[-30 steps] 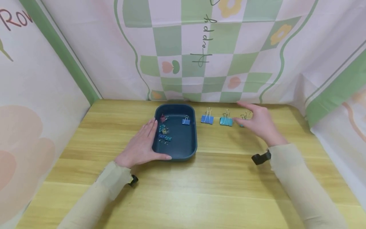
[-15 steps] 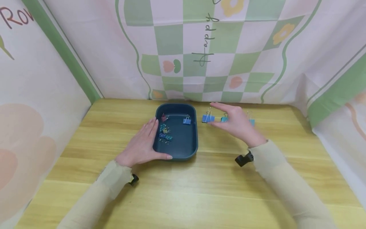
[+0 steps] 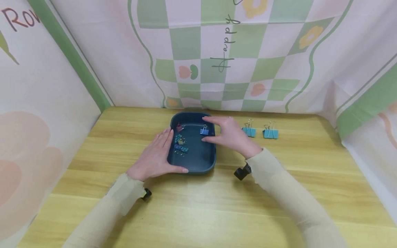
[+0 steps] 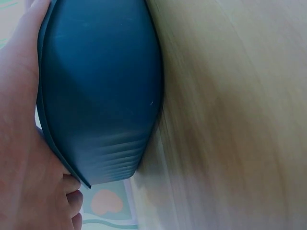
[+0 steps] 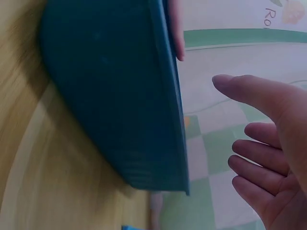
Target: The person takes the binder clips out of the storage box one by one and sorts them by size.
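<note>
Wood-grain counter (image 3: pixel 192 217) spreads before a person working at a dark blue tray (image 3: pixel 198 162). Nearest the camera, beige sleeves (image 3: pixel 103 210) reach toward the tray from both sides, a small black device (image 3: pixel 242 171) at each cuff. Against the tray's left rim rests the left hand (image 3: pixel 152 156), fingers straight and clasping nothing, its thumb along the near edge. Above the tray's right rim hovers the right hand (image 3: pixel 231 135), thumb and forefinger spread toward a blue binder clip (image 3: pixel 204 132) inside, near the tray's far right; those fingers grip nothing. Smaller clips lie along the tray's left inner side: patterned blue clips (image 3: pixel 181 148), a yellow clip (image 3: pixel 181 141) and, farthest, a red clip (image 3: pixel 179 127). Right of the tray sit two teal binder clips (image 3: pixel 271 134). Beyond the tray hangs a checked curtain (image 3: pixel 214 44) lettered "Happy."

Likeliest mishap: a low pass by the right hand could bump the tray's rim and scatter its clips, or a fingertip could snag the blue clip's wire handles and tip it over. Without the left hand's steadying touch, the tray might slide.
</note>
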A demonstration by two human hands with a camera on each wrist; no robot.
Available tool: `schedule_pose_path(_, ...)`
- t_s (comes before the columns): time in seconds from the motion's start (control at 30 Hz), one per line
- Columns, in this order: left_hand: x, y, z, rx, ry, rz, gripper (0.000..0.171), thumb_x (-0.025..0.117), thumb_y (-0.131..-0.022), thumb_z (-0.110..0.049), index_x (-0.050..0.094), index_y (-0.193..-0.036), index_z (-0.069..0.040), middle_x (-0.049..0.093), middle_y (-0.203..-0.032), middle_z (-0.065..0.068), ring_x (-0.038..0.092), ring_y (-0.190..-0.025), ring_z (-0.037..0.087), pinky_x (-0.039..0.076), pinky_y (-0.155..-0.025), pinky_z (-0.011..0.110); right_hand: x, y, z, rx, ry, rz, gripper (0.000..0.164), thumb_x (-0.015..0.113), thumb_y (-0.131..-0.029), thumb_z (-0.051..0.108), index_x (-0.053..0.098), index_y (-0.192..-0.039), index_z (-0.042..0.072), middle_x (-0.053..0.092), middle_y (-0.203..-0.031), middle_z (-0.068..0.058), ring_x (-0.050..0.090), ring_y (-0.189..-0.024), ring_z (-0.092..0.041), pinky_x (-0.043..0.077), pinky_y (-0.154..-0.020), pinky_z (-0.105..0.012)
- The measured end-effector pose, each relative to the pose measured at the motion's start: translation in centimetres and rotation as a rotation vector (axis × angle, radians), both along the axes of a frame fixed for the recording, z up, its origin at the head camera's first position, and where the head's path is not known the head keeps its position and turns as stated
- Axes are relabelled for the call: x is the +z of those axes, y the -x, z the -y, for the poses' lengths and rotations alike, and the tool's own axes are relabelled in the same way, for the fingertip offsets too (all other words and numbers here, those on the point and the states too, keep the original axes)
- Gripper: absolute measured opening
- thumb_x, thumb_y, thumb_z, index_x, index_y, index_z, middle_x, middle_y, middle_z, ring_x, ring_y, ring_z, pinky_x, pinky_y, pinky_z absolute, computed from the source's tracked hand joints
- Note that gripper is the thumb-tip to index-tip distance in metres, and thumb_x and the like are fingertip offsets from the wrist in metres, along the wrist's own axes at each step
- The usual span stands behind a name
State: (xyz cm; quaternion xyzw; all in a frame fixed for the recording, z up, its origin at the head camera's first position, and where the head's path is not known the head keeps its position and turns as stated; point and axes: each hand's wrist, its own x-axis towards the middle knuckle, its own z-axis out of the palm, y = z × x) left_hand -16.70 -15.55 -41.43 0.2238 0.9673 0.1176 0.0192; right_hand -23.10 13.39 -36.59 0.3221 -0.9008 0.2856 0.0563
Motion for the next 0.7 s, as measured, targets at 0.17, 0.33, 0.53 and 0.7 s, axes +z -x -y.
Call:
schedule_pose_path(0.17, 0.0, 0.1, 0.0, -0.002, 0.001, -0.003, 0.146, 0.045, -0.065, -0.101, 0.004, -0.162, -0.001, 0.0, -0.169, 0.014, -0.001, -0.154, 0.022, 0.006, -0.123, 0.038, -0.6, 0.4, 1.4, 0.01, -0.03, 0.024, 0.072, 0.089, -0.08, 0.035, 0.062, -0.14, 0.007, 0.064, -0.136, -0.012, 0.064, -0.118, -0.027, 0.053, -0.097, -0.042)
schedule_pose_path(0.33, 0.0, 0.1, 0.0, -0.007, 0.001, -0.007, 0.145, 0.045, -0.066, -0.101, 0.004, -0.162, -0.001, 0.0, -0.169, 0.015, -0.001, -0.154, 0.022, 0.007, -0.123, 0.039, -1.2, 0.4, 2.9, 0.059, -0.046, 0.063, 0.071, 0.089, -0.081, 0.032, 0.062, -0.14, 0.003, 0.063, -0.137, -0.013, 0.062, -0.121, -0.029, 0.053, -0.098, -0.043)
schedule_pose_path(0.53, 0.1, 0.1, 0.1, -0.014, 0.005, -0.014, 0.143, 0.043, -0.067, -0.1, 0.004, -0.162, 0.0, 0.0, -0.169, 0.015, -0.003, -0.154, 0.022, 0.005, -0.123, 0.037, -2.2, -0.2, 4.8, 0.13, -0.112, 0.092, 0.068, 0.088, -0.082, 0.035, 0.064, -0.137, 0.003, 0.065, -0.134, -0.012, 0.063, -0.121, -0.026, 0.052, -0.099, -0.04)
schedule_pose_path(0.7, 0.1, 0.0, 0.2, -0.014, 0.009, -0.011, 0.143, 0.042, -0.068, -0.1, 0.003, -0.162, 0.0, -0.001, -0.169, 0.015, -0.004, -0.154, 0.022, 0.005, -0.123, 0.037, -2.8, -0.7, 5.7, 0.148, -0.14, 0.105, 0.064, 0.088, -0.082, 0.034, 0.067, -0.134, 0.003, 0.068, -0.129, -0.012, 0.067, -0.114, -0.027, 0.054, -0.096, -0.039)
